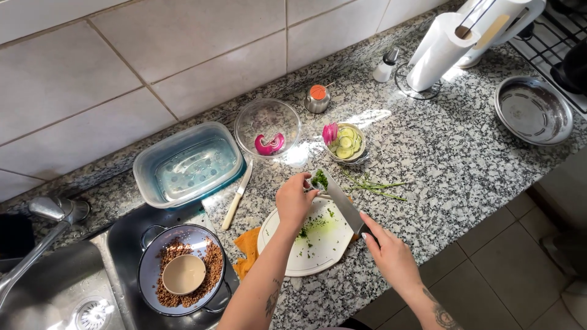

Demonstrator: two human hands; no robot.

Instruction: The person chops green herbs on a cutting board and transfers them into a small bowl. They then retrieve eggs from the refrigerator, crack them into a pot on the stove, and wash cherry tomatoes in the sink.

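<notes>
My right hand (389, 252) grips the handle of a large knife (341, 199), its blade raised over the round white cutting board (318, 247). Chopped green herbs (320, 179) sit on the blade's tip. My left hand (295, 199) rests its fingers against the blade beside the herbs. Green smears and herb bits mark the board. Just beyond the blade tip stands a small bowl (346, 143) with cucumber slices and red onion.
A glass bowl (267, 129) with red onion, a plastic container (187, 164) and a light-handled knife (237, 195) lie on the granite counter. Herb stems (374, 185), an orange cloth (247, 245), a pot of grains (182, 267) in the sink, a paper towel roll (436, 52), and a metal bowl (533, 110).
</notes>
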